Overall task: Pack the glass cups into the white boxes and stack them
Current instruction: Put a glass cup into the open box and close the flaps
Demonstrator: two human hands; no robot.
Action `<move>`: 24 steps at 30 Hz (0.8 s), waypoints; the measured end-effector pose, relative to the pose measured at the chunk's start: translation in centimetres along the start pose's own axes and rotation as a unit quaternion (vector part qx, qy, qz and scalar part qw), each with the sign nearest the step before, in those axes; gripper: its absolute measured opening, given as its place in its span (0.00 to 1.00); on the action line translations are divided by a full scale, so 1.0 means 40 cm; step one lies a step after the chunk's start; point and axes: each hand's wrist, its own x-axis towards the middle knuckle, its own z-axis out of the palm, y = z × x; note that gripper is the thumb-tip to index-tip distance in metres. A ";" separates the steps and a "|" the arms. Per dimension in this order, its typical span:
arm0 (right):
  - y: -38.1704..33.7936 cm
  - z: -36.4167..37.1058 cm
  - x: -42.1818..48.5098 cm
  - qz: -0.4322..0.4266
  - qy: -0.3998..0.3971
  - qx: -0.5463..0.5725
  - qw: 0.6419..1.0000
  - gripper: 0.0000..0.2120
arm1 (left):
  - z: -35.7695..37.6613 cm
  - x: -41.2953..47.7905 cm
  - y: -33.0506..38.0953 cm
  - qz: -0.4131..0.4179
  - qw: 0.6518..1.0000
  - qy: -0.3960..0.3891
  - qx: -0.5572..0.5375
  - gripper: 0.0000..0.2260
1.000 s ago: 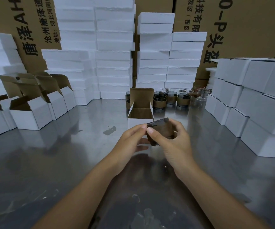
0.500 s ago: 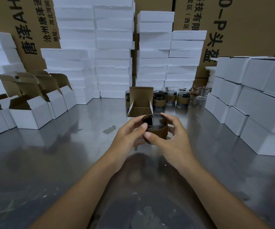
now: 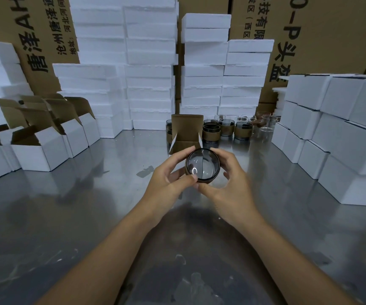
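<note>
**Hands on one sleeved cup, open box waiting behind**

Hands: left hand (image 3: 168, 181) and right hand (image 3: 232, 190) both curl round a single glass cup (image 3: 203, 165), thumbs on its near rim and fingers on its sides. It is held above the desk (image 3: 67, 216), at the middle.

Item held: clear glass in a brown sleeve, tipped so that one round end faces the person. I cannot say for certain whether that end is the mouth or the base.

Receiving item: one white box (image 3: 185, 137) just beyond the cup, with its brown lid flap upright and its side tabs spread.

Step, as I judge it: cup checked or turned in hand and not yet boxed. The next move calls for lowering it squarely into the opening, then folding the tabs and lid shut.

Stock on the desk:
- more cups (image 3: 227, 127) at the far middle, some sleeved and a few bare
- open boxes (image 3: 41, 150) in a row at the left
- closed boxes (image 3: 342, 137) stacked at the right
- white foam slabs (image 3: 151, 84) piled along the far side

Writing: the brown carton (image 3: 331, 29) at the far right reads "头盔", with "P" above it. The left carton (image 3: 34, 40), its print turned sideways, shows "唐泽", "沧州" and "地址:". The rest is cut off. The cup and the white boxes carry no label that I can see.
</note>
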 end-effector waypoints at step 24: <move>-0.044 -0.017 0.011 0.281 -0.022 0.190 0.940 0.25 | -0.007 0.009 -0.006 -0.054 0.998 -0.018 0.025 0.13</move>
